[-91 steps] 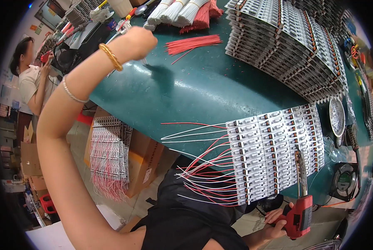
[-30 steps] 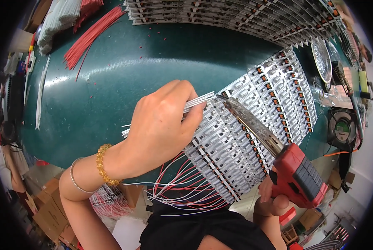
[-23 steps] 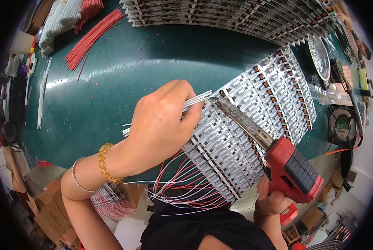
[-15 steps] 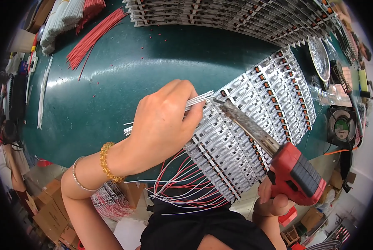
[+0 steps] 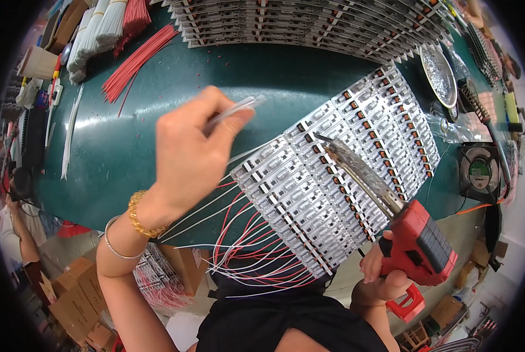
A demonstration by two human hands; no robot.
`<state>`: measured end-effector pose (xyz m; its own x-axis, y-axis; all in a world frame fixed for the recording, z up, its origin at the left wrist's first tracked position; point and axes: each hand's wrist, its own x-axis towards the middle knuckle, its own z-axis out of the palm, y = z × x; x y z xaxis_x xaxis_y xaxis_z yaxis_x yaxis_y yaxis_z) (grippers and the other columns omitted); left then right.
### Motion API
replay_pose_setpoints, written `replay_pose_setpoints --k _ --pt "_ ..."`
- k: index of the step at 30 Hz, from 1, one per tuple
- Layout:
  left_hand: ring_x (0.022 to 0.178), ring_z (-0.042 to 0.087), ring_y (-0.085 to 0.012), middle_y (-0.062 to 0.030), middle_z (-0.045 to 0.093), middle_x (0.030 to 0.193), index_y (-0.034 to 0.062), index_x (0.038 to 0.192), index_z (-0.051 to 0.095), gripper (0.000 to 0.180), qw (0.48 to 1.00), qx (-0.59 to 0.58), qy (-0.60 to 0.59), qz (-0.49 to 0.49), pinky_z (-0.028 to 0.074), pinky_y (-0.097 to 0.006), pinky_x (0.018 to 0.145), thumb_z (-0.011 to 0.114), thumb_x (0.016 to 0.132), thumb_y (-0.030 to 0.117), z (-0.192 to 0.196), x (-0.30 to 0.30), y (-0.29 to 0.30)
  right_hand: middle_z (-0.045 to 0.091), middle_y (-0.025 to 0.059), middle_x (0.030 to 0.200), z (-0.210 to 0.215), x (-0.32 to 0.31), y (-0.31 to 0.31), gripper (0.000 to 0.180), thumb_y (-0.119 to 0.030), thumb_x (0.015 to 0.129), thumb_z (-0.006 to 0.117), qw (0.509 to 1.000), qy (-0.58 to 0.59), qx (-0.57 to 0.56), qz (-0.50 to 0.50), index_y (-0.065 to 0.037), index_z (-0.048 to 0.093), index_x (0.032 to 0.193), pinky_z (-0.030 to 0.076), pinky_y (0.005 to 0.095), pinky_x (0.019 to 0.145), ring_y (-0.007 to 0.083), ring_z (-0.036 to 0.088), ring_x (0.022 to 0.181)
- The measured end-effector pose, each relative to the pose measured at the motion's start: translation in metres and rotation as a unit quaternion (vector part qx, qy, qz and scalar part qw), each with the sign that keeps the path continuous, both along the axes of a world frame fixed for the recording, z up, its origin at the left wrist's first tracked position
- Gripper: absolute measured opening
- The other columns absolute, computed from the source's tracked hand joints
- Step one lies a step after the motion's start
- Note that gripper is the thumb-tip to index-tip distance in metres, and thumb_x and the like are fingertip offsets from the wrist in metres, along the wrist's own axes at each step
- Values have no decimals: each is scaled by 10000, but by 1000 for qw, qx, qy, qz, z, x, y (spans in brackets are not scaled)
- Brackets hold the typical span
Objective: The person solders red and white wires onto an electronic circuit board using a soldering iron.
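Observation:
My left hand (image 5: pixel 189 144) is closed on a small bunch of white wires (image 5: pixel 237 108), their ends poking out past the thumb. It hovers over the table, up and left of a panel of silvery circuit modules (image 5: pixel 309 193). In my right hand (image 5: pixel 384 276) is a red and black soldering gun (image 5: pixel 424 243), its dark tip above the panel's upper part, apart from my left hand. Whether the tip touches the panel I cannot tell. Red and white wires (image 5: pixel 253 264) trail from the panel's lower left edge toward my lap.
Stacked module panels (image 5: pixel 309 26) line the far edge. Bundles of red wires (image 5: pixel 136 61) and white wires (image 5: pixel 111 23) lie far left. A metal dish (image 5: pixel 438 76), a soldering iron in a coiled holder (image 5: pixel 476 102) and a small fan (image 5: pixel 479 169) stand right. Cardboard boxes (image 5: pixel 78 299) sit below left.
My left hand has moved up and left, away from the panel and the tip, still with the white wires. Another white wire now shows at the panel's upper left edge. The soldering gun has barely moved.

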<state>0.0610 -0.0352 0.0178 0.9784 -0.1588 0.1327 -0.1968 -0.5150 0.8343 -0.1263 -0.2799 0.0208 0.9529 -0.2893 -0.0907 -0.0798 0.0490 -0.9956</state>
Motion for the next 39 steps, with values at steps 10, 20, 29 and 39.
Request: replay_pose_setpoints --k 10,20,29,39 --pt "558 457 -135 -75 524 684 -33 746 586 148 997 43 3 -71 347 -278 500 684 802 63 -9 -15 -24 440 -16 453 1 5 0 920 -639 822 592 1000 -12 -10 9 152 387 1245 385 238 392 98 430 350" --pt "565 524 -237 -103 523 705 -4 730 522 148 995 62 -43 -70 417 -348 510 659 764 41 -17 -19 -24 456 -23 467 -1 4 -8 930 -694 787 573 991 67 -11 118 108 416 1231 394 246 424 104 456 391" --pt "541 503 -222 -103 503 690 -9 719 506 166 991 74 -92 -68 407 -327 498 671 741 0 -20 -19 -27 482 -25 513 -13 -4 2 763 -551 692 796 999 19 -18 -24 94 566 1029 290 223 427 77 437 434" --pt "532 499 -231 -103 497 683 -2 715 504 166 988 87 -111 -65 396 -335 482 669 729 4 -22 -20 -27 490 -22 517 2 1 12 777 -593 669 790 996 67 47 -24 55 572 1038 292 225 435 73 439 437"
